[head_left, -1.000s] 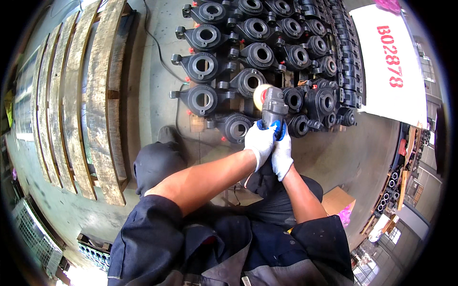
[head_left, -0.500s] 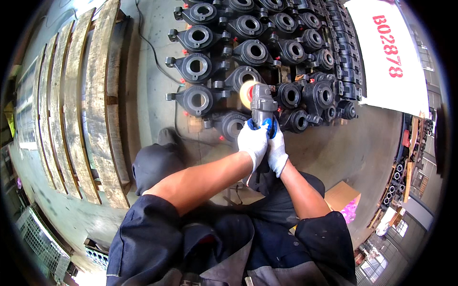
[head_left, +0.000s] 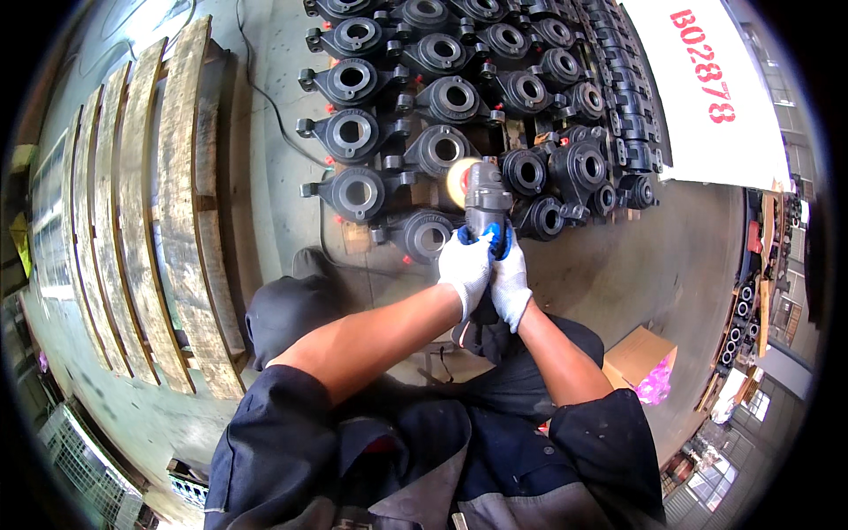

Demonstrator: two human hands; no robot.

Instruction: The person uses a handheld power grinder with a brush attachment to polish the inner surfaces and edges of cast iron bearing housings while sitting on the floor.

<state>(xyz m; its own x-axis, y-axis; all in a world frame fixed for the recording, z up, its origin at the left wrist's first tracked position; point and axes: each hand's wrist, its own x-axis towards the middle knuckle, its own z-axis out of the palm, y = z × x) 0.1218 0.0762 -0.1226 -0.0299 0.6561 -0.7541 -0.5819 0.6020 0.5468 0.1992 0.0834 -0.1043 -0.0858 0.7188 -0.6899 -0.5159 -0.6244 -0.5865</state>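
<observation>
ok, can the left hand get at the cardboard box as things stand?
Probably not: the left hand is closed around the black power tool, and the right forearm lies between it and the cardboard box.

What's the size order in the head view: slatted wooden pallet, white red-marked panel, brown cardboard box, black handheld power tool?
Largest: wooden pallet
Next: white panel
Smallest, unsure: cardboard box and power tool look alike; the tool is partly covered.
</observation>
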